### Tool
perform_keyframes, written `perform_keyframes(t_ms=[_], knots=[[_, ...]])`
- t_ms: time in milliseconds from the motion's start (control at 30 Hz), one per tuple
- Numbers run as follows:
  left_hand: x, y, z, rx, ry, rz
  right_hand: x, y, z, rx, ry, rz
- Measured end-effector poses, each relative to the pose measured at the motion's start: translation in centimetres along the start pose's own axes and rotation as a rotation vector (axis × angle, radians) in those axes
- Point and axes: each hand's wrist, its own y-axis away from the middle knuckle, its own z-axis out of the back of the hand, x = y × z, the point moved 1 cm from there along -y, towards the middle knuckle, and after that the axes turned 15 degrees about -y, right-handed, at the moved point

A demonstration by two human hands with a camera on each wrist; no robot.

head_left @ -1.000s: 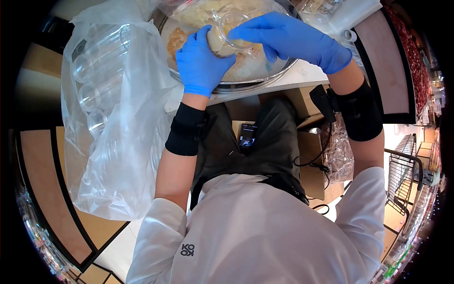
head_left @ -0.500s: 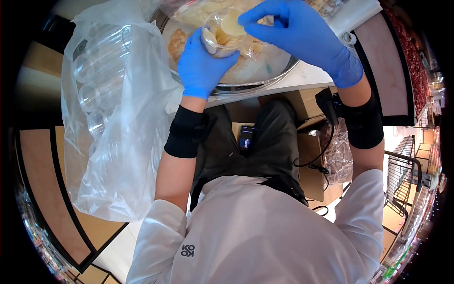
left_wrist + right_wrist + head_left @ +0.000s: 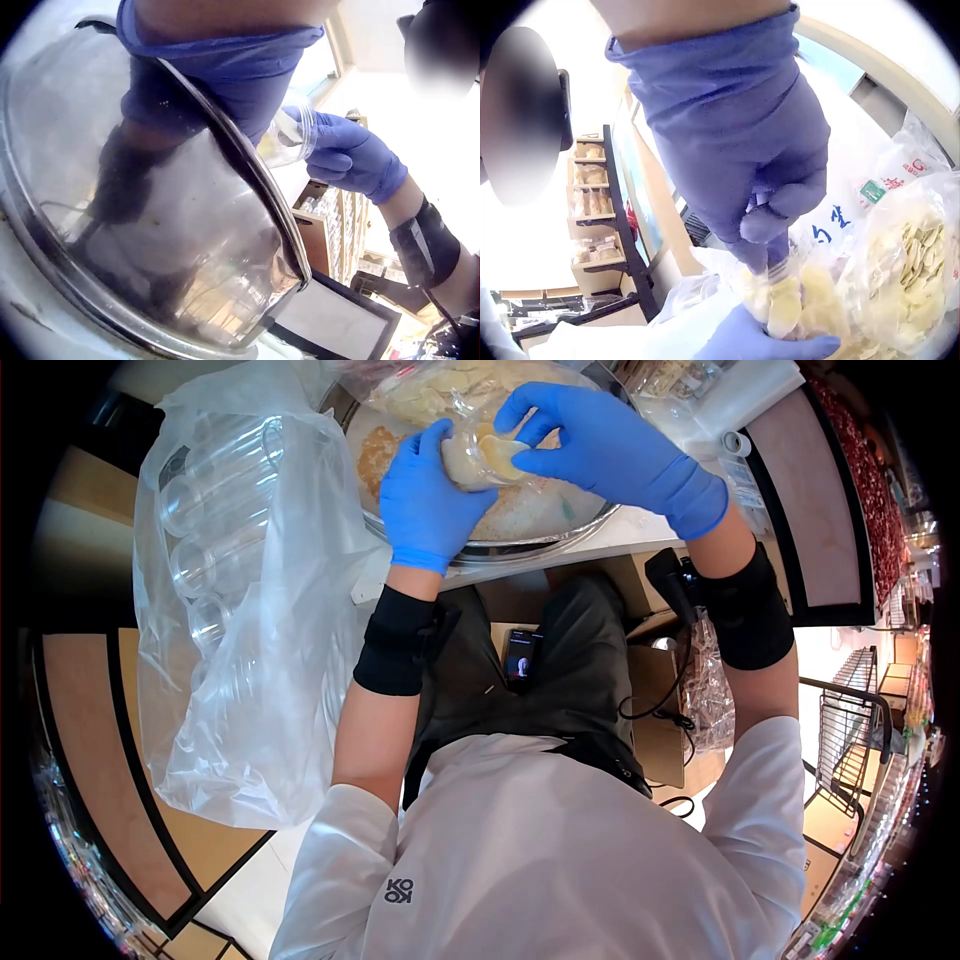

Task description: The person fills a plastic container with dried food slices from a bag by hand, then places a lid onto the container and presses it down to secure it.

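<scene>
Blue gloves cover both hands. In the head view my left hand (image 3: 425,500) grips a clear round container (image 3: 468,458) that holds pale yellow slices. At the container's mouth my right hand (image 3: 625,455) pinches a pale slice (image 3: 503,457) between thumb and fingers. The right wrist view shows the right hand (image 3: 739,150) from behind, its fingertips over the container, with yellow slices (image 3: 785,304) inside. Below them lies the left thumb (image 3: 802,348). Seen from the left wrist, the container (image 3: 289,139) is beside the right hand (image 3: 352,154).
A round metal tray (image 3: 535,544) with crumbs lies under the hands. Beyond it is a bag of pale slices (image 3: 440,400), also seen in the right wrist view (image 3: 911,262). On the left stands a large plastic bag (image 3: 250,660) of clear containers. A roll (image 3: 738,443) lies to the right.
The right hand moved away from the container with a slice, then came back down to its mouth. The left hand keeps its grip, and the container is turned more toward the right hand.
</scene>
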Motion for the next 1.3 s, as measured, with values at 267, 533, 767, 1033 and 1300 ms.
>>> perform_keyframes(t_ms=[267, 533, 767, 1033, 1300], knots=[[-0.4, 0.0, 0.2, 0.052, -0.088, -0.012, 1.7, -0.5, 1.7, 0.159, 0.091, -0.017], [-0.4, -0.1, 0.1, 0.078, -0.116, -0.026, 2.5, -0.8, 2.2, 0.163, -0.053, -0.292], [-0.5, 0.0, 0.4, 0.091, -0.111, -0.038, 1.3, -0.9, 2.3, 0.15, -0.13, -0.23], [-0.8, 0.0, 0.8, 0.14, -0.157, -0.026, 0.7, -0.9, 2.7, 0.056, -0.057, -0.285], [-0.9, 0.1, 0.8, 0.129, -0.174, -0.042, 0.9, -1.3, 1.4, 0.257, -0.226, -0.425]])
